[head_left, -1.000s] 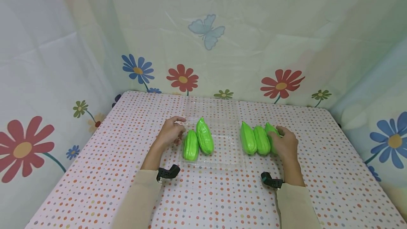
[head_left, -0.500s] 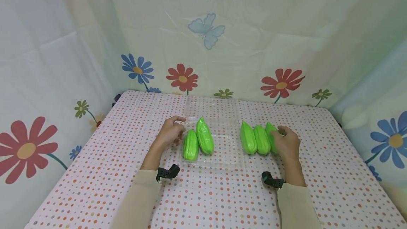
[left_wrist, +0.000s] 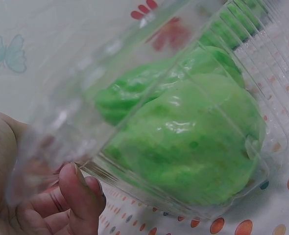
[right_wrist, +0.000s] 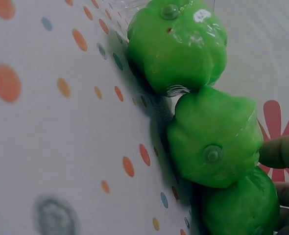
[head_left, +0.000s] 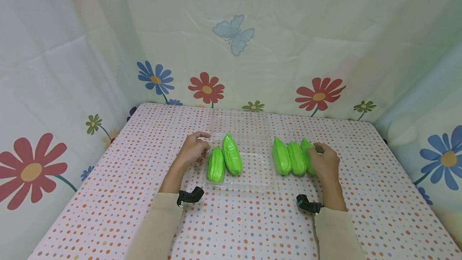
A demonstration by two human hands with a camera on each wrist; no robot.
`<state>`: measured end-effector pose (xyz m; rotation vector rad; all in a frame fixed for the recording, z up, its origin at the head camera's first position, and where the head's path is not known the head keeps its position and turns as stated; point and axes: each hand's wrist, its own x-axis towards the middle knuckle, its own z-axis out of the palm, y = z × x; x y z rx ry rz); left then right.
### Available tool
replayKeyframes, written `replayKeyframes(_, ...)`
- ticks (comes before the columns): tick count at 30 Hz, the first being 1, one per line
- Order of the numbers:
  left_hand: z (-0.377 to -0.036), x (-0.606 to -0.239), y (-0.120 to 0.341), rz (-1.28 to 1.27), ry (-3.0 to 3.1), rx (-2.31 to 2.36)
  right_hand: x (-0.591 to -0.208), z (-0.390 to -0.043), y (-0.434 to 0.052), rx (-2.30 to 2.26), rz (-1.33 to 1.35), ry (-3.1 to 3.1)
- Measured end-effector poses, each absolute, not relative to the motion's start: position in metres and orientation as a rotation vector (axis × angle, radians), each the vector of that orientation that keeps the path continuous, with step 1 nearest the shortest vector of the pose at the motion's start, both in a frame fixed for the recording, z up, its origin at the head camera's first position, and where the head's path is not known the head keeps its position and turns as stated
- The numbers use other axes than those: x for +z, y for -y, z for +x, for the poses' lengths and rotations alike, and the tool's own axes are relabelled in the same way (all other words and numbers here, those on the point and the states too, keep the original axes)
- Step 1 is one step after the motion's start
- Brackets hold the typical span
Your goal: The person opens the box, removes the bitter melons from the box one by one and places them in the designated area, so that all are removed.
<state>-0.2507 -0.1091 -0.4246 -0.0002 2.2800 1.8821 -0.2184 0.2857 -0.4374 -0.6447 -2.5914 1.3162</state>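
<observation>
A clear tray point(head_left: 252, 171) lies on the dotted bench point(head_left: 108, 196), and everything else is placed from it. Inside the tray, at its left side, two green gourds lie side by side and touching: a shorter gourd point(head_left: 216, 165) at the left wall and a longer gourd point(head_left: 232, 154) just right of it, reaching further toward the tray's far edge. The left hand point(head_left: 193, 150) sits at the tray's left rim; the left wrist view shows its fingers point(left_wrist: 78, 196) curled round the clear wall, gripping it, with the gourds right behind the plastic.

Just outside the tray's right edge, three more gourds lie in a row on the bench, touching one another: the nearest to the tray point(head_left: 281, 156), a middle one point(head_left: 297, 158) and the outermost gourd point(head_left: 307, 153). The right hand point(head_left: 326, 162) rests against that outermost gourd, on the side away from the tray, its fingers point(right_wrist: 281, 152) bent round the gourd and touching it. All three gourds sit on the bench.

A flowered curtain point(head_left: 317, 95) hangs behind the tray's far side.
</observation>
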Motion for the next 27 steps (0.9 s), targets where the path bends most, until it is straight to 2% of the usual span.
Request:
replayKeyframes(12, -0.251, -0.425, 0.11, -0.006, -2.269, 1.887, -0.433, -0.216, -0.284, 1.299, -0.647, 2.551)
replayKeyframes(27, -0.25, -0.425, 0.11, -0.002, -2.269, 1.88, -0.403, -0.209, -0.273, 1.291, -0.523, 2.317)
